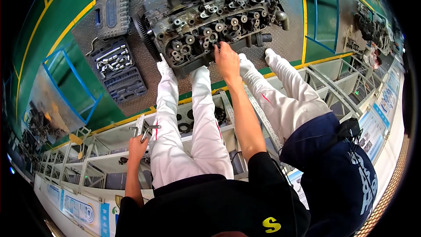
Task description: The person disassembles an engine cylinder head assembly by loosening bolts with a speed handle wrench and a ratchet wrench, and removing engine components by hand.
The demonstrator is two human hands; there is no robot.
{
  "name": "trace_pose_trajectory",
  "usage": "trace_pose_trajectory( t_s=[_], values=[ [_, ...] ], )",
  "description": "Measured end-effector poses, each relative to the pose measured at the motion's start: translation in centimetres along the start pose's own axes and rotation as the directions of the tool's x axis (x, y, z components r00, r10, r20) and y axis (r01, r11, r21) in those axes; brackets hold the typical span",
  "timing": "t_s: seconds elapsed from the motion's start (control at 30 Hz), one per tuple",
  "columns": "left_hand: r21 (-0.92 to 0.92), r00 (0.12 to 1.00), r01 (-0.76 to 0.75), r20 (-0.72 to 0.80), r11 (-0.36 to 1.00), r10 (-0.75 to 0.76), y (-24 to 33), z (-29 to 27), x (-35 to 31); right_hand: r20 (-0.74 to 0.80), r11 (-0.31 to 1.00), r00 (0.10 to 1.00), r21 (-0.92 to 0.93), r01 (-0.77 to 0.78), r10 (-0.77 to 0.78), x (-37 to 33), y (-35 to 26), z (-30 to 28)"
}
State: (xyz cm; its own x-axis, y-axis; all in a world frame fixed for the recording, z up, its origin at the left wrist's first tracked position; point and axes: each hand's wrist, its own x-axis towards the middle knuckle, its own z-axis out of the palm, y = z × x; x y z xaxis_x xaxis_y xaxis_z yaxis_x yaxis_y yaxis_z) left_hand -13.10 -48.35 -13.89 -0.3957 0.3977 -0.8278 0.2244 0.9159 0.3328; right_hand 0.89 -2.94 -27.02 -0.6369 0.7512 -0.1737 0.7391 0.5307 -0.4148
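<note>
A greasy engine (197, 22) with exposed valve gear lies on a metal plate in front of me. My right hand (227, 61) reaches to its near edge, with the fingertips pinched together at a small dark part there. What they grip, if anything, is too small to make out. Down by my left leg, my left hand (137, 147) is closed around a metal bar tool (150, 128) with a crosswise end; its exact kind cannot be told. A toothed flywheel ring (147, 39) shows at the engine's left end.
Left of the engine lie an open socket set case (125, 85) with loose sockets (114, 61) and a closed grey tool case (113, 13). The checkered plate (151, 90) bears them all. A co-worker in a dark blue top (329, 158) sits close on my right. White metal frames (101, 160) stand behind.
</note>
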Motion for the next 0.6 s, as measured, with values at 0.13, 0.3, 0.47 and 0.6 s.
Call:
trace_pose_trajectory(
  t_s=[0.13,0.3,0.47,0.6],
  values=[
    [-0.054,0.999,0.018,-0.049,0.998,-0.020,-1.3,-0.1,-0.4,-0.104,0.995,0.993,0.090,-0.045,0.054,-2.4,-0.4,-4.3],
    [-0.037,0.999,0.019,-0.041,0.999,-0.021,-1.6,-1.0,0.4,-0.119,0.980,0.983,0.158,-0.123,0.143,-5.7,-2.3,-11.0],
    [-0.016,0.997,-0.016,-0.071,1.000,0.014,-2.0,-1.4,0.9,0.024,0.992,0.999,0.120,-0.039,0.036,-7.1,-3.7,-10.2],
    [0.015,0.998,-0.020,-0.055,1.000,0.021,-2.3,-1.8,1.2,0.133,0.981,0.987,0.186,0.063,-0.089,-6.5,-5.6,-4.6]
  ],
)
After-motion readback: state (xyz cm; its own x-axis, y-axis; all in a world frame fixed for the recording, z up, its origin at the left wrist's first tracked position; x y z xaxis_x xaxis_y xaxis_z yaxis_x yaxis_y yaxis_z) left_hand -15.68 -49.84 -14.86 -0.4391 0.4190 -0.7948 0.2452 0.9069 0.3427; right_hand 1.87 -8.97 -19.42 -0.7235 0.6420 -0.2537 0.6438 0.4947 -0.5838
